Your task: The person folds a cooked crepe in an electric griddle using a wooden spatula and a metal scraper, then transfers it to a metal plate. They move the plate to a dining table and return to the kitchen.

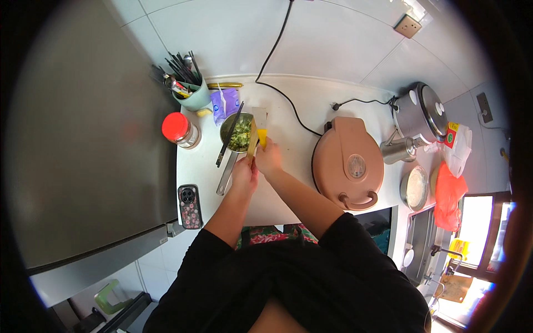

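Observation:
A small metal saucepan [226,176] holds a chopped green mixture [240,136]. Black chopsticks [230,133] lie across the pan's left side. Just at its right edge, my right hand [269,157] is closed round the yellow handle of a scraper [260,116], its flat pale blade pointing away from me. My left hand [244,175], close beside it, grips a long, flat, wood-coloured utensil [252,140] that slants up along the pan's rim. The two hands nearly touch, and the fingertips are partly hidden.
A brown electric baking pan [355,172] stands closed to the right, its black cord [272,86] running to the wall. At left are a red-lidded jar [176,127], utensil cup [193,100], purple packet [224,104] and phone [190,206]. A flour-filled bowl [415,188] and cooker [420,114] stand right.

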Motion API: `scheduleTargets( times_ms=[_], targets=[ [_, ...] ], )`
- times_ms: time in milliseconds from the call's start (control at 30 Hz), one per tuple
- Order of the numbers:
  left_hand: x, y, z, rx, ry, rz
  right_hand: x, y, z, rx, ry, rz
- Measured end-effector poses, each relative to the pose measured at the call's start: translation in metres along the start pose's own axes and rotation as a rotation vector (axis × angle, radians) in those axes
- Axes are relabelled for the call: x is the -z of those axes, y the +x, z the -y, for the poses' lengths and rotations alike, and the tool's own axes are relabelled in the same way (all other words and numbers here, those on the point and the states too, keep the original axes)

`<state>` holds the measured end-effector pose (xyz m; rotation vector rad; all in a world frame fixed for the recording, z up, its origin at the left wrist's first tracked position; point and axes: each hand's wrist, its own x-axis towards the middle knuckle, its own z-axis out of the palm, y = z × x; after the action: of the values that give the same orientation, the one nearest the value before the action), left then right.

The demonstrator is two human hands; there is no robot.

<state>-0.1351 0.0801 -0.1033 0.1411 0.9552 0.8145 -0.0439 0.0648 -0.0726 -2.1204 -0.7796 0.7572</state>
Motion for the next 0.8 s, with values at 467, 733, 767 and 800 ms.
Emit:
scheduleTargets(
  times_ms=[467, 733, 767, 800],
  targets=[
    [0.023, -0.048, -0.004, 0.118, 0.049, -0.072, -0.007, -0.020, -0.012, -0.023, 0.080, -0.005],
    [0.050, -0.096, 0.008, 0.244, 0.306, -0.083, 0.070, -0.115, -0.067, 0.143, 0.280, 0.078],
    [0.047, -0.106, 0.012, 0.274, 0.404, -0.046, 0.093, -0.135, -0.077, 0.051, 0.379, 0.152],
    [0.042, -0.116, 0.017, 0.299, 0.501, -0.011, 0.118, -0.154, -0.089, 0.070, 0.303, 0.134]
  ],
)
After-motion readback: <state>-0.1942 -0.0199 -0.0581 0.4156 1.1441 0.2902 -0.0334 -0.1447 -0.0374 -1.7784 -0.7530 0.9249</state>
